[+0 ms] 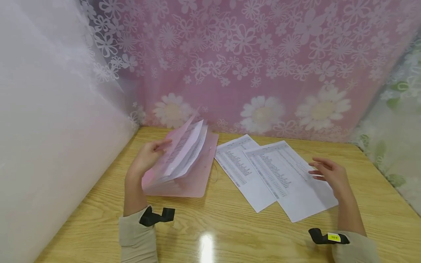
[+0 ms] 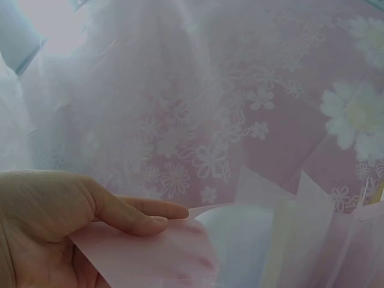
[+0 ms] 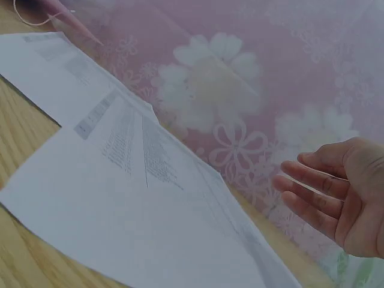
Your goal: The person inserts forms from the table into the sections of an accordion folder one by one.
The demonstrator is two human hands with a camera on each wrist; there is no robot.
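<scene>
At the left of the table lies a pink folder (image 1: 208, 160), partly opened, with printed sheets (image 1: 179, 155) fanned up inside it. My left hand (image 1: 144, 159) pinches the raised pink cover (image 2: 150, 249) between thumb and fingers, as the left wrist view shows close up. Two printed sheets lie to the right of the folder: the front sheet (image 1: 279, 179) overlaps the rear sheet (image 1: 231, 160). Over the right edge of the front sheet, my right hand (image 1: 333, 179) hovers with loosely extended fingers (image 3: 318, 207) and holds nothing.
A wood-grain table (image 1: 184, 226) carries everything. Behind it hangs a pink floral curtain (image 1: 223, 65), with a white sheet-like wall (image 1: 59, 120) at left and a flowered curtain (image 1: 391, 138) at right. A thin cord (image 1: 215, 173) lies by the folder's right edge.
</scene>
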